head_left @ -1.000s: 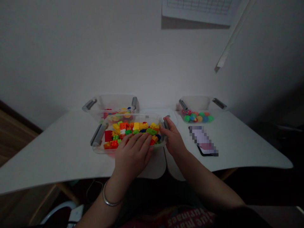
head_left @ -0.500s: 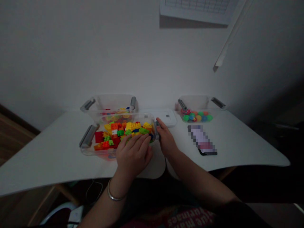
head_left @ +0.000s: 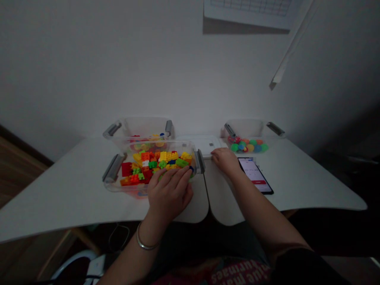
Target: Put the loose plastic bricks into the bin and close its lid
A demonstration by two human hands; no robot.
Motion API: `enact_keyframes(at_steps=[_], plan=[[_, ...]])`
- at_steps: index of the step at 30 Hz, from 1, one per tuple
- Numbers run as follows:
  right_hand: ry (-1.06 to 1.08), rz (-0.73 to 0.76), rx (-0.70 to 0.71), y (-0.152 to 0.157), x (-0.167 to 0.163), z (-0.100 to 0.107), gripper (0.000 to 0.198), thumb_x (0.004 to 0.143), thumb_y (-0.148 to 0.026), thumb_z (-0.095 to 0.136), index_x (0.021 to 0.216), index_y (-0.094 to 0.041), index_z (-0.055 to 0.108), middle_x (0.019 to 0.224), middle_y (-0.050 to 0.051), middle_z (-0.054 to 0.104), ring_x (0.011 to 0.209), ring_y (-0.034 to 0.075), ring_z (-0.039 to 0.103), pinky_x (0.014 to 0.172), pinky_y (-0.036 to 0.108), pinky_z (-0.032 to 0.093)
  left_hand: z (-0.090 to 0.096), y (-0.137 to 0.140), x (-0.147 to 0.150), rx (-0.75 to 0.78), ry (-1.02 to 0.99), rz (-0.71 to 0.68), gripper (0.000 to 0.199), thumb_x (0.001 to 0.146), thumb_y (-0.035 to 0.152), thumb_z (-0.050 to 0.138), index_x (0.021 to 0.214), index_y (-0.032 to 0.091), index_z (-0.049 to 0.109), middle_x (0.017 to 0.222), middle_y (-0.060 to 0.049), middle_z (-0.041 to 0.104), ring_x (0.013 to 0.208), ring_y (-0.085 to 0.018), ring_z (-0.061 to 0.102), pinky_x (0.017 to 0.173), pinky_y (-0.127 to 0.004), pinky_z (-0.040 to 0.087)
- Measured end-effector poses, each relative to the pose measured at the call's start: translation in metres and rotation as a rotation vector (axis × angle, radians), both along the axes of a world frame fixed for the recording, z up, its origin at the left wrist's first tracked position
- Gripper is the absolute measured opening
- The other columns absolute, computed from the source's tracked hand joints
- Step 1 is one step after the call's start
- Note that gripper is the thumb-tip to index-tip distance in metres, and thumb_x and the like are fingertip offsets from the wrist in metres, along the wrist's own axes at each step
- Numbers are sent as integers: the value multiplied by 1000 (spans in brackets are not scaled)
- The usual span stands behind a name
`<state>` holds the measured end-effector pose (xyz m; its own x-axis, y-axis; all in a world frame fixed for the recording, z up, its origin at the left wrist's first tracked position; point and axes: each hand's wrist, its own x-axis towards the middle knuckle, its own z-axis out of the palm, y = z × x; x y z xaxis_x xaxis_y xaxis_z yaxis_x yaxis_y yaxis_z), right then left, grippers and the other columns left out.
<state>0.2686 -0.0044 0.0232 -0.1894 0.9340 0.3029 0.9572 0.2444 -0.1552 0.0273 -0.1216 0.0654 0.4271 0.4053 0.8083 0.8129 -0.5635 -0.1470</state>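
Observation:
My left hand (head_left: 170, 192) lies flat, fingers stretched together, over the front right part of a clear plastic bin (head_left: 123, 188), on top of the building blocks (head_left: 145, 164). These blocks are red, yellow, green, orange and blue, piled near the rim. Grey latches stick out at both ends of the bin. To its right, my right hand (head_left: 227, 160) has its fingers bent at the front right corner of a white lid (head_left: 202, 148) that lies flat on the table. The thumb and fingertips are at the lid's edge.
Behind the block bin stands another clear bin (head_left: 145, 126) with colourful pieces. A third clear bin (head_left: 252, 126) at the back right holds coloured balls (head_left: 251, 147). A phone (head_left: 258, 178) lies right of my right forearm. Two white tabletops (head_left: 74, 178) meet at a seam; a wall rises behind.
My right hand has let go of the block bin's right latch and moved right to the white lid's corner. My left hand stays on the blocks.

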Motion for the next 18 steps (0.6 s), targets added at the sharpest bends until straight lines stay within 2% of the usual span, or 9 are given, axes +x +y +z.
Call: enact_keyframes(at_steps=[5, 18], plan=[[-8, -19, 22, 4, 2, -20, 30, 98, -22, 46, 106, -16, 74, 116, 12, 72, 109, 24, 61, 97, 35, 45, 1, 0, 0, -2, 1, 13, 23, 87, 20, 57, 106, 22, 70, 106, 0, 79, 87, -21, 71, 88, -41, 44], [-13, -52, 94, 12, 1, -33, 23, 94, -17, 51, 96, -19, 74, 103, 9, 74, 100, 23, 62, 86, 32, 44, 1, 0, 1, 29, -1, 8, 21, 85, 19, 60, 102, 20, 71, 105, -2, 80, 86, -22, 71, 86, -41, 44]])
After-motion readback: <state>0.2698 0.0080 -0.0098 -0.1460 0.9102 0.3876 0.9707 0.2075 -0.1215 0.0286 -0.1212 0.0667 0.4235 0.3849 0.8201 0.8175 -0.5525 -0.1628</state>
